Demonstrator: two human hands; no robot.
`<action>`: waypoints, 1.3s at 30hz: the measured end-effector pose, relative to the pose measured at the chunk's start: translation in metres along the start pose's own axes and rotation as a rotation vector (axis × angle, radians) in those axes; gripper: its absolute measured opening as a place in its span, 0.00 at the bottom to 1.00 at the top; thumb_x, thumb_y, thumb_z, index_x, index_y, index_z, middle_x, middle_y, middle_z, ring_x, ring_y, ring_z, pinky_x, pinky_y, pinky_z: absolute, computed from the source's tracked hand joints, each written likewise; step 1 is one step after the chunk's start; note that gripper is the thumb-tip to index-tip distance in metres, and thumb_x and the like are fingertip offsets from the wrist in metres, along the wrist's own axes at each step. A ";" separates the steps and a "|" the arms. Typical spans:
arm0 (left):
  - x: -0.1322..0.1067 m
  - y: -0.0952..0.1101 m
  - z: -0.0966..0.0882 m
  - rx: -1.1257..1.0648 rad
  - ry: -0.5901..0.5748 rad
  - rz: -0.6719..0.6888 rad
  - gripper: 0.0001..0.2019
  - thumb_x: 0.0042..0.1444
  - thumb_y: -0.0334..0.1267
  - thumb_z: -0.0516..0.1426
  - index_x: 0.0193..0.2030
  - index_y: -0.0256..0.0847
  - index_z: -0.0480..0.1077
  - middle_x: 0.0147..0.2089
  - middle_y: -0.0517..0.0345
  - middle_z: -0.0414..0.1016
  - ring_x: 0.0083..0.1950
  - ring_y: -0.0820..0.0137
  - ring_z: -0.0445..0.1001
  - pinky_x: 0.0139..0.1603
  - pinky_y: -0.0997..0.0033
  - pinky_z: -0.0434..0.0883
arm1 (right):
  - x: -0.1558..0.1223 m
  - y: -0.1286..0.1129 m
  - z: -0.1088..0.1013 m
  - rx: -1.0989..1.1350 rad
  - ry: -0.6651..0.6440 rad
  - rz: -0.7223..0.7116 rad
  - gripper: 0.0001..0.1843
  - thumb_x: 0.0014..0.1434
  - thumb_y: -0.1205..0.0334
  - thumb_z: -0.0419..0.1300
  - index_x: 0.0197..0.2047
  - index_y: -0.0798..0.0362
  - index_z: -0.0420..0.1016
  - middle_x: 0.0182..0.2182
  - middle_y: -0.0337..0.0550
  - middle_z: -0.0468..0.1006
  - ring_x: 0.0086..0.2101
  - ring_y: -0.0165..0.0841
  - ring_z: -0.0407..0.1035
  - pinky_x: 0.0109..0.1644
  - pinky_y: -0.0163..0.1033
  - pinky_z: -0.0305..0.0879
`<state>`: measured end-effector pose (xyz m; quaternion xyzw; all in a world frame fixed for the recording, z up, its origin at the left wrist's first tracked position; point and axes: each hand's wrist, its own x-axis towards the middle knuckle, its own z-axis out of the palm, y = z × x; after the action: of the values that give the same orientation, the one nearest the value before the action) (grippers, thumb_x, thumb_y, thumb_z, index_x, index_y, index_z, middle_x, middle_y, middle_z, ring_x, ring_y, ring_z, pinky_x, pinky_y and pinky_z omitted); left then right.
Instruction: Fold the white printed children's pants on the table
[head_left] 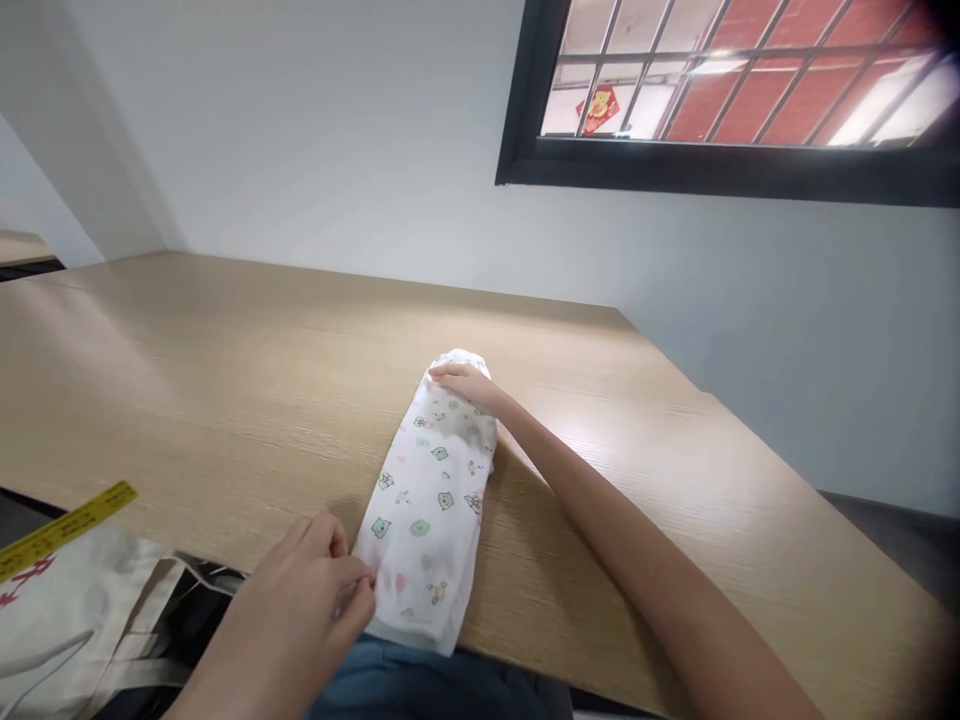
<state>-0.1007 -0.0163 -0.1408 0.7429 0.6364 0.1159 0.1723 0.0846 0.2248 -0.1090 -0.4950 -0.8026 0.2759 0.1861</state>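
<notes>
A folded white cloth (427, 510) with small green and pink prints lies lengthwise on the wooden table (225, 390), its near end hanging slightly over the front edge. My left hand (311, 590) pinches the cloth's near left corner, fingers closed on the fabric. My right hand (469, 385) reaches across and rests with fingers stretched flat on the cloth's far end, pressing it down.
A white tote bag (67, 620) with red print and a yellow ruler-like strip (64, 525) sit below the table's front edge at the left. A grey wall and a barred black-framed window (735, 90) stand behind the table. Blue fabric (420, 685) shows under the table edge.
</notes>
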 end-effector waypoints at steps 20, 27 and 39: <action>0.047 0.024 0.023 0.130 0.019 0.808 0.25 0.64 0.45 0.41 0.66 0.42 0.42 0.67 0.55 0.43 0.67 0.59 0.43 0.63 0.53 0.52 | 0.006 0.035 0.012 -0.770 0.029 -0.190 0.26 0.64 0.57 0.39 0.63 0.61 0.50 0.62 0.53 0.49 0.61 0.44 0.41 0.61 0.52 0.40; -0.003 -0.008 0.045 0.312 0.340 0.966 0.21 0.63 0.37 0.46 0.62 0.34 0.54 0.61 0.57 0.58 0.59 0.66 0.62 0.59 0.68 0.61 | 0.030 0.037 0.013 -0.778 0.088 -0.096 0.28 0.64 0.57 0.38 0.63 0.64 0.47 0.63 0.53 0.44 0.62 0.43 0.38 0.62 0.51 0.36; 0.013 -0.018 0.022 0.040 0.199 0.875 0.18 0.62 0.31 0.45 0.58 0.47 0.60 0.55 0.59 0.68 0.55 0.70 0.67 0.55 0.69 0.66 | -0.135 -0.054 0.032 -0.684 -0.406 -0.264 0.47 0.53 0.37 0.49 0.60 0.72 0.55 0.58 0.71 0.52 0.57 0.59 0.49 0.55 0.58 0.57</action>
<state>-0.1060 -0.0035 -0.1687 0.9304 0.2781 0.2367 0.0307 0.0881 0.0761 -0.1038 -0.3565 -0.9250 0.0593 -0.1173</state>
